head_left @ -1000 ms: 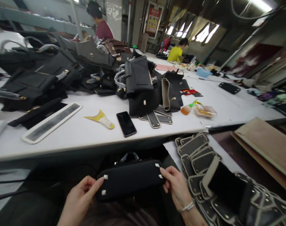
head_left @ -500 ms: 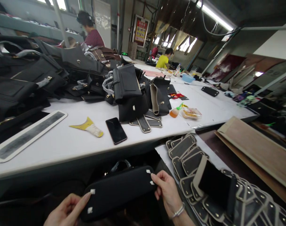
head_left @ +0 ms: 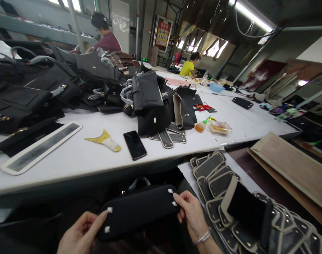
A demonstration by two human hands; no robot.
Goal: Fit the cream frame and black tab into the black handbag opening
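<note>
A black handbag [head_left: 138, 211] lies bottom-up in my lap, below the table's front edge, with small white tabs at its corners. My left hand [head_left: 80, 234] grips its left end, a finger stretched toward one white tab. My right hand [head_left: 191, 213], with a silver bracelet at the wrist, pinches the right end beside two white tabs. The bag's handle shows just behind the base.
A white table [head_left: 78, 155] carries a black phone [head_left: 135, 144], a yellow scraper [head_left: 104, 140], a long padded strip [head_left: 41, 147] and heaps of black bags [head_left: 147, 97]. Stacked black base panels [head_left: 219, 176] lie to my right. Other people work at the far end.
The view shifted slightly; the bag and both hands keep the same grip, sitting a little lower in view than one second ago.
</note>
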